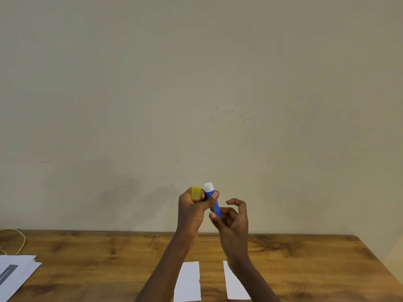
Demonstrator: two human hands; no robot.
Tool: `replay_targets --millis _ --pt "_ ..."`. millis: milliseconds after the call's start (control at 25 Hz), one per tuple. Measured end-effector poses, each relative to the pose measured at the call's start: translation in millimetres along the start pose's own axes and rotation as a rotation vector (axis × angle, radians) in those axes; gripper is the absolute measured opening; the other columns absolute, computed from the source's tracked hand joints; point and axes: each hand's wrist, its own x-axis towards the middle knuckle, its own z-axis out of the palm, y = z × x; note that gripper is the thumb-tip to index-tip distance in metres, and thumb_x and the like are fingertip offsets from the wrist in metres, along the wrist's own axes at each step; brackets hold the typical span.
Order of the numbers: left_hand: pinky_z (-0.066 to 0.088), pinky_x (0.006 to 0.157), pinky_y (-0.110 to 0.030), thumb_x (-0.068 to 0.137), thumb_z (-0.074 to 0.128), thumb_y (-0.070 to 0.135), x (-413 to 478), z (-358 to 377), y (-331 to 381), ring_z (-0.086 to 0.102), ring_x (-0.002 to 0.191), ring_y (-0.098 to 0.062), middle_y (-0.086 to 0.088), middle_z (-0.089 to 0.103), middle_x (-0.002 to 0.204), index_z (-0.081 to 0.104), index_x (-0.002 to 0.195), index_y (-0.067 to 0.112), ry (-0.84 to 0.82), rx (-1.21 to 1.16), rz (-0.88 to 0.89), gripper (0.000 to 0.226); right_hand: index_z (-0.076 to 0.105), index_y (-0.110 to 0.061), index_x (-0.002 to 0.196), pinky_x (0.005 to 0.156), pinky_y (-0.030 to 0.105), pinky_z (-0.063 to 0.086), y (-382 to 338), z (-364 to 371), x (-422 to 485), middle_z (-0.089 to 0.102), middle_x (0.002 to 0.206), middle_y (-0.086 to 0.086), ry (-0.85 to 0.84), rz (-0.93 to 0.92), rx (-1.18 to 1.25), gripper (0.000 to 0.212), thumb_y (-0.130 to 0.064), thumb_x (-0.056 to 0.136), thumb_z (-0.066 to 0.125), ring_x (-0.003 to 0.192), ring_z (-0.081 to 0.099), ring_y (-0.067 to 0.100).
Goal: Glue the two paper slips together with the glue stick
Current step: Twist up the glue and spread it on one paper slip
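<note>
My left hand (192, 209) clenches the cap (196, 192) and pins the stick (214, 203), which is uncapped and near upright. My right hand (234, 219) pinches its base. Left slip (188, 282) and right slip (234, 284) lie directly below, lengthwise away from me.

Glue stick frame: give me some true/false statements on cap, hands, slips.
1. The yellow cap is off the glue stick. True.
2. The left hand holds both cap and stick. True.
3. The two slips overlap. False: the left slip and the right slip lie apart on the table.
4. The right hand lies flat on the table. False: it is raised and pinches the stick's base.
</note>
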Motion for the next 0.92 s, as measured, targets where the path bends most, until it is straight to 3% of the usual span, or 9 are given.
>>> replay_targets --millis 80,160,320,400,520,600,720,800,920 --pt "0.054 0.054 -0.018 0.079 0.064 0.009 -0.4 0.2 1.8 0.063 0.075 -0.026 -0.028 0.061 0.088 0.046 0.071 0.002 0.001 0.009 -0.011 0.021 0.04 -0.026 0.104 0.064 0.015 0.053 0.2 -1.7 0.1 0.073 0.071 -0.004 -0.077 0.028 0.065 0.029 -0.004 0.088 0.049 0.071 0.07 0.014" --pt "0.055 0.054 -0.018 0.079 0.064 0.01 0.0 0.0 3.5 0.065 0.078 -0.03 -0.035 0.063 0.095 0.045 0.068 0.006 0.005 -0.002 -0.014 0.022 0.037 -0.032 0.109 0.063 0.013 0.053 -2.6 -2.1 -1.6 0.074 0.071 -0.007 -0.135 0.057 0.096 0.026 -0.012 0.093 0.04 0.074 0.07 0.01" --pt "0.052 0.078 -0.034 0.079 0.064 0.007 -1.2 0.3 2.4 0.06 0.091 -0.048 -0.039 0.059 0.091 0.044 0.067 0.004 0.022 0.014 -0.015 0.023 0.031 -0.034 0.107 0.067 0.018 0.052 -5.0 -1.3 -1.2 0.063 0.087 0.001 -0.057 0.017 -0.036 0.05 -0.013 0.078 0.066 0.082 0.064 0.015" --pt "0.053 0.07 -0.027 0.078 0.064 0.006 -1.7 0.7 1.5 0.06 0.083 -0.04 -0.031 0.059 0.086 0.044 0.067 0.005 0.019 0.015 -0.006 0.023 0.036 -0.031 0.101 0.07 0.025 0.053 -4.3 -1.4 0.4 0.065 0.08 0.004 -0.028 0.001 -0.071 0.045 -0.006 0.078 0.065 0.076 0.066 0.018" --pt "0.053 0.051 -0.015 0.079 0.064 0.009 -1.4 0.9 4.2 0.065 0.075 -0.026 -0.026 0.064 0.09 0.046 0.068 0.006 0.006 0.008 -0.014 0.022 0.036 -0.025 0.113 0.064 0.014 0.054 -4.9 -2.1 -0.6 0.07 0.076 -0.002 -0.138 0.037 0.006 0.03 -0.006 0.091 0.044 0.071 0.069 0.008" --pt "0.054 0.054 -0.017 0.079 0.064 0.009 -0.8 0.2 4.2 0.065 0.078 -0.028 -0.029 0.064 0.091 0.044 0.065 0.009 -0.001 -0.008 -0.018 0.024 0.032 -0.032 0.117 0.065 0.012 0.053 -7.2 -3.4 -1.3 0.071 0.077 -0.007 -0.178 0.061 0.045 0.035 -0.013 0.091 0.045 0.075 0.069 0.007" --pt "0.053 0.069 -0.024 0.078 0.065 0.007 -1.0 -0.2 3.3 0.061 0.083 -0.033 -0.026 0.058 0.084 0.044 0.066 0.004 -0.004 -0.008 -0.009 0.024 0.032 -0.032 0.114 0.071 0.02 0.052 -7.5 -4.0 0.1 0.067 0.078 0.004 -0.12 0.032 -0.045 0.055 -0.012 0.077 0.067 0.076 0.065 0.016" --pt "0.054 0.061 -0.02 0.078 0.065 0.008 -2.1 1.5 3.3 0.062 0.074 -0.024 -0.019 0.059 0.076 0.046 0.067 0.002 -0.013 0.004 -0.007 0.023 0.036 -0.028 0.11 0.069 0.02 0.053 -6.6 -3.9 1.7 0.067 0.074 0.005 -0.096 0.03 -0.066 0.049 -0.006 0.078 0.066 0.072 0.066 0.017" --pt "0.05 0.044 -0.016 0.078 0.066 0.009 -3.2 2.8 5.7 0.061 0.056 -0.011 -0.006 0.054 0.062 0.043 0.061 0.013 -0.001 0.037 -0.009 0.029 0.034 -0.032 0.116 0.067 0.012 0.053 -6.5 -6.0 2.5 0.073 0.073 -0.012 -0.23 0.061 0.006 0.04 -0.007 0.089 0.049 0.076 0.069 0.008"
